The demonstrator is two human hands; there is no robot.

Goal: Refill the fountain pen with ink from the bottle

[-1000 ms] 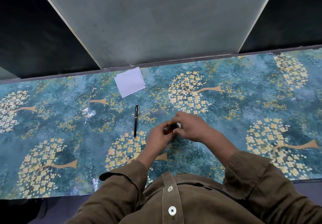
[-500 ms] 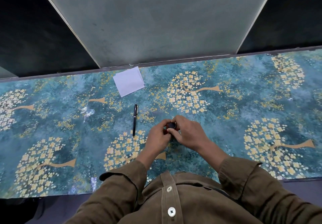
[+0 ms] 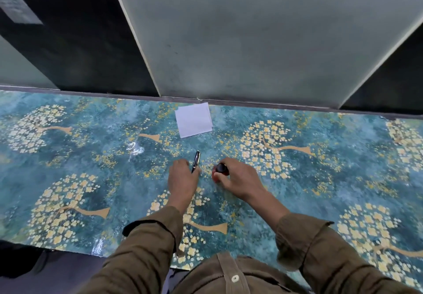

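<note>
A black fountain pen with a capped end lies on the patterned table, pointing away from me. My left hand lies over its near end, fingers curled round the barrel. Just right of it stands a small ink bottle with a black cap and a reddish body. My right hand grips the bottle from the right, thumb and fingers round it. Both hands hide the lower parts of the pen and the bottle.
A white square of paper lies near the table's far edge, beyond the pen. The teal tablecloth with yellow flower trees covers the whole table. A grey wall panel rises behind it. Brown sleeves cover both forearms.
My left hand has let go of the bottle and moved left onto the pen. My right hand stays on the bottle. The camera has tilted up and shifted.
</note>
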